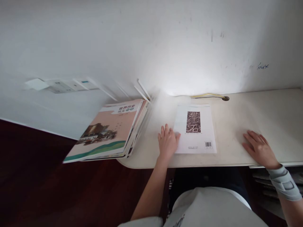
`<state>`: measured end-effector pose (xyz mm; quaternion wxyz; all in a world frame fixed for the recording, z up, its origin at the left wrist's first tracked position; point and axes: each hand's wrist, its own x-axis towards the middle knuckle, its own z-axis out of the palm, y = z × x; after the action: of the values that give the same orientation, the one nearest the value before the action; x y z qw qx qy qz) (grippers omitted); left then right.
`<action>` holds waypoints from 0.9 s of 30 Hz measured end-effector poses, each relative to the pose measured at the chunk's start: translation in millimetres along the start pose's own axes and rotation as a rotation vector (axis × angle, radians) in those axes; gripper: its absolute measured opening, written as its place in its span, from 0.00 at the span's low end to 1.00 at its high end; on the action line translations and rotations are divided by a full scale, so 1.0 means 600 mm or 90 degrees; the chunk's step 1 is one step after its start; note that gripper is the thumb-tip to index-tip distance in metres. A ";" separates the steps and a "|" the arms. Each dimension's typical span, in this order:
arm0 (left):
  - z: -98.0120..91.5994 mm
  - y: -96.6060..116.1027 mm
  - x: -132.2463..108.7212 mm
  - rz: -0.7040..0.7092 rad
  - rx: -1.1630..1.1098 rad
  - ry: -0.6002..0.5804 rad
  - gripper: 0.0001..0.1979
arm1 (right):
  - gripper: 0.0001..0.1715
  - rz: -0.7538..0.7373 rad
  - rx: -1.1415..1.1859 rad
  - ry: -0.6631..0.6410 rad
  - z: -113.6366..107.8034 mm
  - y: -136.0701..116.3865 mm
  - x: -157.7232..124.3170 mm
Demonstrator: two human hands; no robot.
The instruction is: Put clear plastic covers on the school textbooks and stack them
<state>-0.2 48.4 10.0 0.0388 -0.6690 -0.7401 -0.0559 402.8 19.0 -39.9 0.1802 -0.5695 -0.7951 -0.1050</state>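
A white book [195,138] with a dark printed panel and a barcode lies on the pale desk [227,126] in front of me. My left hand [168,141] rests at the book's left edge, fingers apart, its thumb touching the cover's margin; nothing is held. To the right of the book, my right hand [260,148] lies flat on the desk with its fingers stretched out and nothing under them that I can see. A grey wrap [284,183] goes around my right wrist.
Left of the desk's middle leans a stack of books [106,130], the top one pink with a building picture, jutting past the desk's left edge. White rack bars [144,90] stand behind it. A yellow cable [208,94] runs to a desk hole [225,98]. Wall sockets [68,85] sit at left.
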 end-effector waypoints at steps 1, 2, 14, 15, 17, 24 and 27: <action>-0.002 0.000 0.000 -0.002 -0.005 -0.009 0.25 | 0.24 -0.001 -0.001 0.001 0.000 0.000 0.000; -0.004 0.001 0.000 0.000 -0.009 -0.017 0.24 | 0.24 -0.003 -0.003 0.001 -0.001 -0.001 0.001; -0.066 0.033 -0.045 0.115 -0.607 -0.069 0.32 | 0.24 -0.005 -0.010 -0.009 0.000 0.000 0.000; -0.068 0.048 -0.053 0.143 -0.627 -0.071 0.35 | 0.24 -0.003 -0.010 -0.011 0.000 -0.003 0.001; -0.062 0.084 -0.061 0.191 -0.574 -0.034 0.40 | 0.23 0.008 -0.019 -0.018 -0.003 -0.012 0.005; -0.024 0.220 -0.038 0.423 -0.233 0.030 0.30 | 0.34 0.144 -0.085 -0.024 -0.007 -0.040 0.010; -0.023 0.277 -0.042 0.511 -0.158 0.044 0.27 | 0.38 0.166 -0.065 -0.040 -0.003 -0.040 0.001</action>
<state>167.6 38.3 25.4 0.0012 -0.9016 -0.4066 -0.1475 380.1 11.0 -37.2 0.1382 -0.6795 -0.7131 -0.1032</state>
